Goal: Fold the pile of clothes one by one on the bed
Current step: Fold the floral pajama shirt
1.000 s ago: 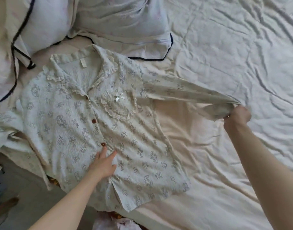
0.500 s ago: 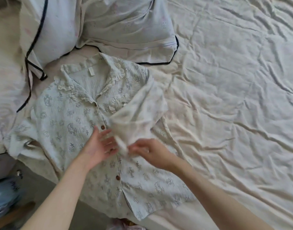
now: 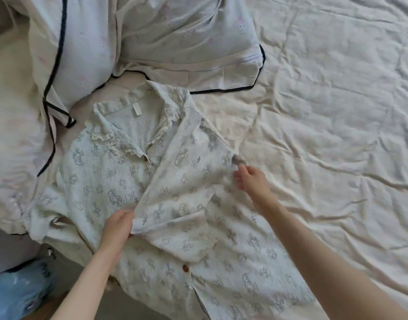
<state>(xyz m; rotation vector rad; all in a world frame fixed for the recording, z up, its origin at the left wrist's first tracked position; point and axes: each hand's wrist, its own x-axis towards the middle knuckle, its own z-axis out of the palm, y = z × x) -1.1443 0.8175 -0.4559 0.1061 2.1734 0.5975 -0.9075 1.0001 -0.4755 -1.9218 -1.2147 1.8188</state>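
Since half a second ago you have carried the sleeve (image 3: 186, 192) right across the chest of the pajama shirt (image 3: 101, 181), and your hands, which were close together at the placket, are now apart. Your left hand (image 3: 118, 229) pinches the cuff end near the buttons, fingers curled round the fabric; your right hand (image 3: 251, 181) sits at the shoulder fold with fingers loosely bent, and I cannot tell whether it grips or only touches the cloth. The shirt lies face up on the rumpled bed sheet (image 3: 325, 135), collar toward the pillows (image 3: 175, 42), hem hanging near the bed's edge. If you let go of the cuff before flattening, the crinkly sleeve will likely spring back; tugging may skew the shoulder fold or drag the hem off.
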